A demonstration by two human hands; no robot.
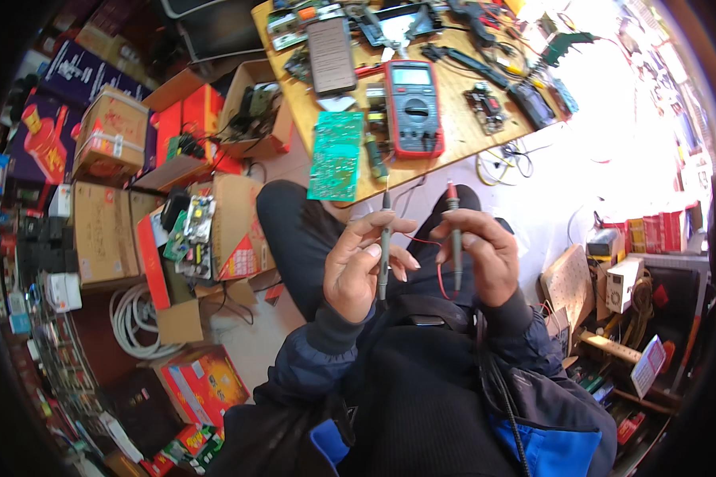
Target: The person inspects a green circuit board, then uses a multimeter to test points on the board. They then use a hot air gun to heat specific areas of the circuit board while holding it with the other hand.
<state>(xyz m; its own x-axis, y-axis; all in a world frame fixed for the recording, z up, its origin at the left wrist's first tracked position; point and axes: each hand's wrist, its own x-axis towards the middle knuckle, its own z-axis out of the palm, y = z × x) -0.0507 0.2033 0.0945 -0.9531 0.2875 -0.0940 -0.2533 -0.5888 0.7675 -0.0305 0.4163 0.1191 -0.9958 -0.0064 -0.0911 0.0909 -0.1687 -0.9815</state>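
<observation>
My left hand (352, 266) is closed round a dark, slim test probe (385, 258), held upright above my lap. Level with it, my right hand (492, 262) grips a second test probe (456, 242), grey with a red end, also roughly upright. A thin red lead (441, 278) loops between the hands. Beyond them, a red and grey multimeter (415, 99) lies on the wooden table (366, 191) close to its front edge. To its left are a green-handled tool (375, 157) and a green circuit board (338, 155), which sticks out slightly past the edge.
A phone (331, 56) lies behind the board. Tools, cables and a small circuit assembly (485, 107) crowd the table's far and right parts. Cardboard boxes (107, 234) and a coiled white cable (139, 322) fill the left side. At right stand a wooden board (569, 282) and cluttered shelving.
</observation>
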